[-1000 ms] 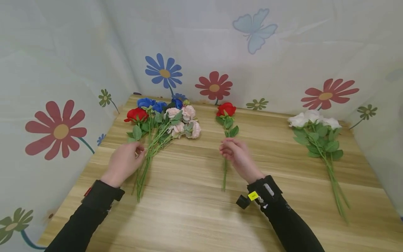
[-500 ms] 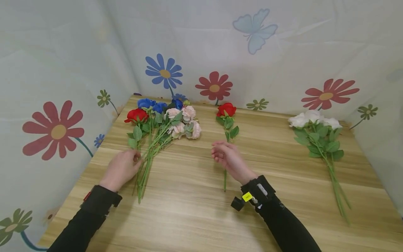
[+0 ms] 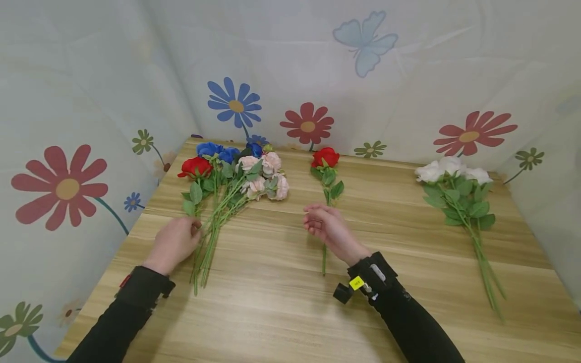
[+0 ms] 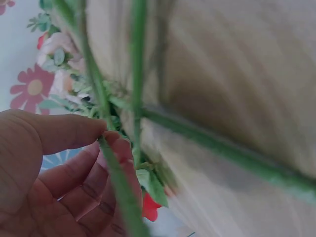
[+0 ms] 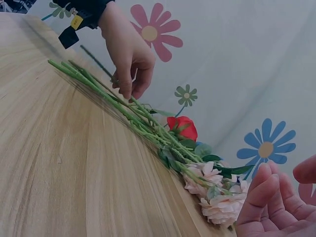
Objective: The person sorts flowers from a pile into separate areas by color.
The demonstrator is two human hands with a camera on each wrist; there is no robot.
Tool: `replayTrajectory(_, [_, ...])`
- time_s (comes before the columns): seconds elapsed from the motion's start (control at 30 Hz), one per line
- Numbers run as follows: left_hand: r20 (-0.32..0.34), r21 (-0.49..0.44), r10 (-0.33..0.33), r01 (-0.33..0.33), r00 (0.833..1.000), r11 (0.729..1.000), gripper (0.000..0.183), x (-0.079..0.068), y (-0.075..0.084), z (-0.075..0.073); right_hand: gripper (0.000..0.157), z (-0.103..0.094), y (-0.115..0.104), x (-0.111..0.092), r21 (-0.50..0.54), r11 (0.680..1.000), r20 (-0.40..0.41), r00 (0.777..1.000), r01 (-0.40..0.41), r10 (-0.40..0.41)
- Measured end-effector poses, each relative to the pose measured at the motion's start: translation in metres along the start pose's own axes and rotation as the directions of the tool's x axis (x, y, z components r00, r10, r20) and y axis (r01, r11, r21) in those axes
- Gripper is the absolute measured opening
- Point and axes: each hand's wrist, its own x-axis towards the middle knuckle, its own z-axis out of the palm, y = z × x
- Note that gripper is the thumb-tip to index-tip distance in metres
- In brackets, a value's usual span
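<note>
My left hand (image 3: 174, 244) pinches a green flower stem (image 4: 121, 192) between thumb and fingertips at the left bundle. Which bloom that stem carries is unclear among the crossing stems. The bundle has a red rose (image 3: 195, 167), blue flowers (image 3: 210, 149) and pale pink flowers (image 3: 271, 164). My right hand (image 3: 333, 231) hovers above the stem of a single red rose (image 3: 326, 158) in mid-table. Its fingers are loosely bent with nothing between them, and in the right wrist view its thumb (image 5: 307, 170) stands apart from the fingers.
White roses (image 3: 447, 170) with long stems lie crossed on the right of the wooden table (image 3: 272, 312). A white curtain (image 3: 281, 55) printed with flowers and a butterfly hangs along the back and sides.
My right hand has let go of the single red rose's stem and shifted slightly left. My left hand has come a little nearer, and one stem end in the bundle has swung left.
</note>
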Motion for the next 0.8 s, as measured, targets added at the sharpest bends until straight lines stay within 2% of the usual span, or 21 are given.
replayTrajectory(0.17, [0.048,-0.083,0.025,-0.021,0.999,0.996,0.022,0.001,0.002,-0.01,0.023,-0.001,0.0,0.0,0.007,1.0,-0.005,1.0,-0.006,0.006])
replayTrajectory(0.3, [0.178,-0.195,0.04,-0.005,0.983,0.981,0.027,0.002,-0.002,-0.012,0.023,-0.002,0.001,0.001,0.0,1.0,-0.004,1.0,-0.008,0.008])
replayTrajectory(0.37, [0.253,-0.277,0.05,0.023,0.966,0.961,0.029,0.003,-0.006,-0.01,0.02,-0.002,0.002,0.001,-0.003,1.0,-0.006,1.0,-0.011,0.011])
replayTrajectory(0.47, [0.346,-0.406,0.064,0.088,0.936,0.91,0.029,0.004,-0.011,-0.007,0.018,-0.002,0.004,0.003,-0.006,1.0,-0.009,1.0,-0.016,0.016])
replayTrajectory(0.6, [0.406,-0.522,0.064,0.173,0.912,0.835,0.028,0.004,-0.012,-0.003,0.016,-0.002,0.005,0.003,-0.012,1.0,-0.006,1.0,-0.023,0.023])
replayTrajectory(0.7, [0.409,-0.558,0.037,0.218,0.912,0.8,0.029,0.003,-0.012,0.0,0.016,-0.002,0.006,0.003,-0.017,0.999,-0.003,1.0,-0.028,0.028])
replayTrajectory(0.8, [0.395,-0.573,0.014,0.234,0.919,0.786,0.032,0.001,-0.009,0.004,0.018,-0.003,0.007,0.004,-0.018,0.999,-0.006,1.0,-0.028,0.028])
